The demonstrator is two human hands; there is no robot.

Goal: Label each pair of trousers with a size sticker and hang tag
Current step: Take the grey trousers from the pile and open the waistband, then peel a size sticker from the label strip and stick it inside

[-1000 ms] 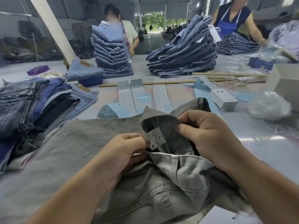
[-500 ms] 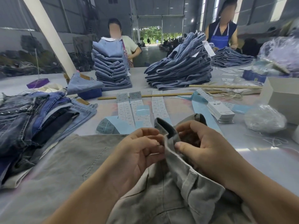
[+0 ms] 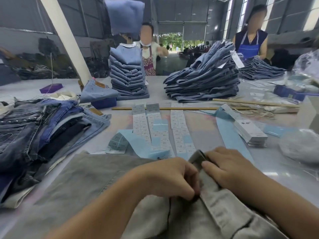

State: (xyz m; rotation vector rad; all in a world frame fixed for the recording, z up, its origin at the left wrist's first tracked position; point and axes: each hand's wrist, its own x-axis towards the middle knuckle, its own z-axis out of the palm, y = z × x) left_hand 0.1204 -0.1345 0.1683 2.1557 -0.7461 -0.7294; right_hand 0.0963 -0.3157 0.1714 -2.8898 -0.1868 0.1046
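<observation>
- Both hands grip the waistband of grey trousers at lower centre of the frame: the left hand has its fingers curled tight against the band's edge, and the right hand is folded over the band's raised end, thumb pressing the cloth.
- Grey trousers lie flat across the table, filling the bottom of the frame.
- Just above the hands, strips of size stickers on pale blue backing lie in rows.
- Right of centre sits a stack of white hang tags.
- Left edge: a pile of dark and blue jeans.
- Upper centre: two folded denim stacks, with two people standing behind the table.
</observation>
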